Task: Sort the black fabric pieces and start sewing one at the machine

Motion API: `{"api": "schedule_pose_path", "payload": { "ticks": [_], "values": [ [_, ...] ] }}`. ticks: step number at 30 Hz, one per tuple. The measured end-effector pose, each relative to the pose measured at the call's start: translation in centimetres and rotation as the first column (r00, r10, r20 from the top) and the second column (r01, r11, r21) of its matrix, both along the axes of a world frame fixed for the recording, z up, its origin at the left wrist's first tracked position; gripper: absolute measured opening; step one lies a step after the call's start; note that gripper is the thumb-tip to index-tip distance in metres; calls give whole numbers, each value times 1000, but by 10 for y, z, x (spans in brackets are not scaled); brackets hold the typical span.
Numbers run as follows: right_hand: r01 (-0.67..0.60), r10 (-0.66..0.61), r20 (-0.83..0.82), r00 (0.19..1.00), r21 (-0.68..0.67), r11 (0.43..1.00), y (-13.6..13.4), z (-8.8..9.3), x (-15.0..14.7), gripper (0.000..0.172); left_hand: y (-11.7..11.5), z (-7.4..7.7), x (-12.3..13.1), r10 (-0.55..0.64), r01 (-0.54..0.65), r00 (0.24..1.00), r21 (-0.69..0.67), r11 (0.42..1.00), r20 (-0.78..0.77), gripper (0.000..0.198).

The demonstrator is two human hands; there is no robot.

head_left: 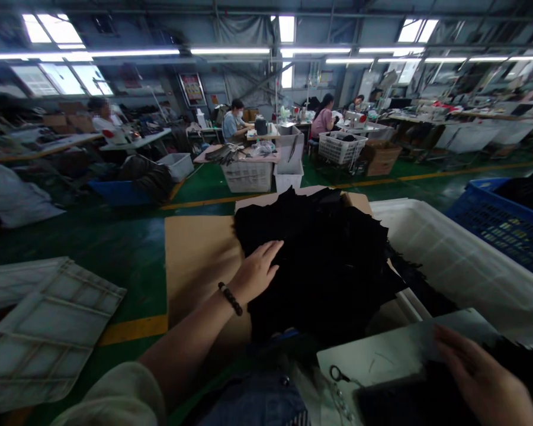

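My left hand (255, 273) lies with its fingers stretched out on the left side of a big heap of black fabric pieces (320, 266). A dark bead bracelet (230, 297) circles that wrist. The heap fills an open cardboard box (199, 254), whose flap sticks out to the left. At the lower right my right hand (482, 373), slightly blurred, reaches over a pale metal work plate (395, 343) with its fingers extended. Dark fabric (395, 402) covers part of the plate beneath it. Small scissors (337, 374) with a chain rest on the plate.
A white bin (408, 213) with black pieces stands right of the box, beside a blue crate (493, 219). A grey-white crate (66, 331) lies at the left on the green floor. Farther back, several people sit at sewing tables among baskets (342, 148).
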State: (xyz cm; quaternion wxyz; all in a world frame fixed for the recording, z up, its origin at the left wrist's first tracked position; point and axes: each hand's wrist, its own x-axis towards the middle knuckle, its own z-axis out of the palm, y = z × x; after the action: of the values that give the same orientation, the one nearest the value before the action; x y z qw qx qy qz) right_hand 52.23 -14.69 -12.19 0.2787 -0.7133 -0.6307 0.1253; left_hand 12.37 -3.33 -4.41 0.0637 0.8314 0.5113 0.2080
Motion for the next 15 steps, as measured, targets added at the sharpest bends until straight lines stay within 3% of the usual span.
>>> {"api": "schedule_pose_path", "payload": {
  "ticks": [2, 5, 7, 9, 11, 15],
  "values": [
    [-138, 139, -71, 988, 7, 990, 18, -10, -44, 23, 29, -8, -9, 83, -77, 995, 91, 993, -60, 64],
    [-294, 293, -35, 955, -31, 955, 47, -17, -106, 28, 73, -6, -12, 179, -145, 969, 194, 970, -171, 88],
    [-351, 355, 43, 934, -77, 933, 66, -24, -137, 34, 102, -4, -11, 229, -180, 943, 206, 962, -242, 101],
    [-324, 340, 141, 930, -125, 938, 83, -37, -156, 41, 127, -2, -13, 241, -204, 928, 152, 967, -283, 105],
    [-264, 292, 181, 939, -164, 951, 95, -55, -164, 46, 148, -2, -20, 216, -204, 930, 71, 976, -298, 90],
    [-196, 239, 195, 951, -215, 957, 102, -94, -164, 51, 175, -2, -41, 135, -141, 939, 6, 990, -317, 41]
  ]
}}
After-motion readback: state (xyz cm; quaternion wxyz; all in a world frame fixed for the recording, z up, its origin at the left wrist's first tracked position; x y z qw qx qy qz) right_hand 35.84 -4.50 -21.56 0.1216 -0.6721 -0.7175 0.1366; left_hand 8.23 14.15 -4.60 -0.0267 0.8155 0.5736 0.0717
